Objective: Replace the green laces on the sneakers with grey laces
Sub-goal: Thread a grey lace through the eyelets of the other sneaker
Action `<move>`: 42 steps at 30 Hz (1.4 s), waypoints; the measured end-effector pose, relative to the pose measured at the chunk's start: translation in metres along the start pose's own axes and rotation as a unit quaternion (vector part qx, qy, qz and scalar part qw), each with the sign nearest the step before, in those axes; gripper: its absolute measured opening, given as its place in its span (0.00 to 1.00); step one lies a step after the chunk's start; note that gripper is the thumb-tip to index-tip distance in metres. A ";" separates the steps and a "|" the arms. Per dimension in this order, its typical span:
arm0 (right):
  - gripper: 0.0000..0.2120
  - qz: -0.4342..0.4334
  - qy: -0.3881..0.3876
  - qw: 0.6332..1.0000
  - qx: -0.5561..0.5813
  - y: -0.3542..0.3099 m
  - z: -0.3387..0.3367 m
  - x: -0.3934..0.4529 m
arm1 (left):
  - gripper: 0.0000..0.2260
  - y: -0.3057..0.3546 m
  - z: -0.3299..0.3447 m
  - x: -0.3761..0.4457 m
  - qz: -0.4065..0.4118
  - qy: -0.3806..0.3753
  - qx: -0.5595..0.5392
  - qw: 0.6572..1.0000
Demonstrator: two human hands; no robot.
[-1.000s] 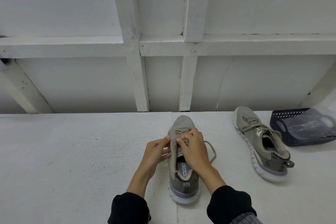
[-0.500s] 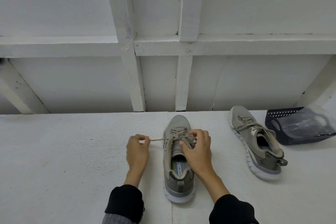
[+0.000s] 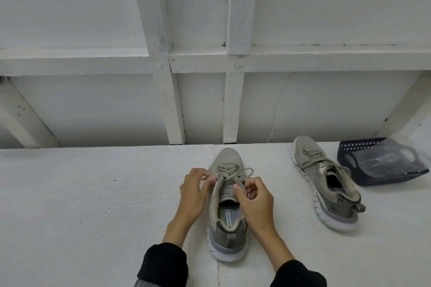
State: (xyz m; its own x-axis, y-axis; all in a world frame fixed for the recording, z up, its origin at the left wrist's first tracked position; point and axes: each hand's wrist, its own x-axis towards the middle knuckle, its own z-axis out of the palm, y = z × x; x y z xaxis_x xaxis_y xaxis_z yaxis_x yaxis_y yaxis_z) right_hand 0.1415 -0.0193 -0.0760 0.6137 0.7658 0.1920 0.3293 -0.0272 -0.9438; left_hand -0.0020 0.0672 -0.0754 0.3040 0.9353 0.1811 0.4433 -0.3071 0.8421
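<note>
Greyish lace between both hands' fingers

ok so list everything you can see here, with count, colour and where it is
sneakers: 2, olive-grey with white soles; one in the middle between the hands, one to the right, tipped on its side
laces: olive-green, threaded in both sneakers
basket: 1, dark blue, far right, holding a clear plastic bag
surface: 1, white, under everything
wall: white panels with beams, behind
sleeves: 2, black, bottom edge
hands: 2; left hand and right hand each pinch a lace on the middle sneaker
</note>
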 end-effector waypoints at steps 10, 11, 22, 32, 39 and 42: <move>0.11 0.003 -0.035 0.999 0.009 -0.007 -0.005 0.000 | 0.12 -0.021 -0.020 -0.003 -0.128 0.099 0.237 0.958; 0.10 0.003 -0.035 0.999 0.023 -0.009 -0.006 -0.001 | 0.14 -0.017 -0.019 -0.003 -0.082 0.072 0.176 0.978; 0.07 0.004 -0.075 0.995 -0.073 0.002 -0.010 0.012 | 0.11 0.002 -0.008 -0.004 -0.041 -0.016 -0.044 0.998; 0.17 -0.010 -0.027 0.993 -0.113 0.002 -0.016 0.013 | 0.11 -0.027 -0.028 -0.005 -0.132 0.117 0.170 0.970; 0.16 0.003 -0.026 0.993 -0.117 0.001 -0.014 0.011 | 0.10 -0.028 -0.021 -0.008 -0.146 0.094 0.255 0.951; 0.12 0.021 -0.027 0.995 -0.090 -0.001 -0.015 0.012 | 0.10 -0.041 -0.022 -0.001 -0.124 0.068 0.112 0.984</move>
State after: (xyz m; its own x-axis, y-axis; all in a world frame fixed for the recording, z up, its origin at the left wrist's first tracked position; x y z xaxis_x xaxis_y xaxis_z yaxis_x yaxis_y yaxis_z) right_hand 0.1592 -0.0194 -0.0689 0.5921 0.7944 0.1351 0.4306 -0.1702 -0.8864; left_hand -0.0389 0.0822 -0.0987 0.0538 0.9966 0.0628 0.6689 -0.0827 0.7388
